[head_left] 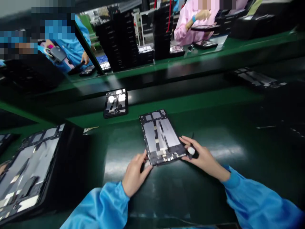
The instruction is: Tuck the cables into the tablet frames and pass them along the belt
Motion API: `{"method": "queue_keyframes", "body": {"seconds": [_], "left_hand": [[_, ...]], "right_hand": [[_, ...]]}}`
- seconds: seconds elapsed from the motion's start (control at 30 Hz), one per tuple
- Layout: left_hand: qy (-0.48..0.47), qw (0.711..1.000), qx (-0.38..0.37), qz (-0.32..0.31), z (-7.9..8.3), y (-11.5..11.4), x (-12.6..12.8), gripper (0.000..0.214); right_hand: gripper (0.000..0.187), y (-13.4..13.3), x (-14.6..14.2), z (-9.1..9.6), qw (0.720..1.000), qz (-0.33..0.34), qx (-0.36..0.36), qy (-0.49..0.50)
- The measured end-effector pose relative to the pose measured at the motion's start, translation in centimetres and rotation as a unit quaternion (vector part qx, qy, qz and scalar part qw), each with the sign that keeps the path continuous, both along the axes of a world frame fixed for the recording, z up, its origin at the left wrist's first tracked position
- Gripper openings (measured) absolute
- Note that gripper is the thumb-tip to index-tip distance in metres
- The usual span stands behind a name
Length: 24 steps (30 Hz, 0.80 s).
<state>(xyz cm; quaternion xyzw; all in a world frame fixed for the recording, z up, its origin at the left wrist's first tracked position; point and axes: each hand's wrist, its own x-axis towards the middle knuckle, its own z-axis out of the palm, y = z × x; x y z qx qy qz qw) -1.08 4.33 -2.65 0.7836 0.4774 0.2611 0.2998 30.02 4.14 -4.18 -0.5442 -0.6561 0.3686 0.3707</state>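
Observation:
An opened tablet chassis [160, 136] lies on the dark green bench, its silver shields and black frame facing up. My left hand [134, 173] pinches its near left corner with curled fingers. My right hand [200, 156] rests at the near right corner, fingers closed round a small black-and-white tool [192, 151] that touches the frame's edge. Both sleeves are blue.
A second chassis [116, 103] sits on the black conveyor strip behind. A tray with another open tablet [26, 171] stands at the left. Stacks of black trays [119, 38] line the far side, where people in blue [71, 47] and pink [190, 25] work.

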Motion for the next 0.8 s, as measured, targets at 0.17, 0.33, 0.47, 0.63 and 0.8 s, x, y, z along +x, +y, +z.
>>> {"method": "queue_keyframes", "body": {"seconds": [0.17,0.33,0.47,0.63,0.8], "left_hand": [[0.035,0.999,0.041,-0.009,0.8,-4.2,-0.8,0.05],[0.094,0.981,0.168,-0.033,1.5,-4.3,-0.1,0.035],[0.095,0.968,0.222,-0.065,1.5,-4.3,1.2,0.012],[-0.002,0.991,0.127,-0.039,1.3,-3.7,1.6,0.007],[-0.053,0.997,0.046,-0.019,1.6,-3.6,1.6,0.014]], "right_hand": [[0.054,-4.5,-0.3,0.5,0.997,-0.026,0.008,-0.077],[0.044,-5.0,-2.3,2.3,0.99,-0.02,0.101,-0.094],[0.032,-4.6,-5.7,3.4,0.982,0.106,0.141,-0.072],[0.023,-3.3,-8.7,3.0,0.977,0.154,0.14,-0.05],[0.018,-3.0,-9.2,2.6,0.982,0.121,0.14,-0.029]]}}
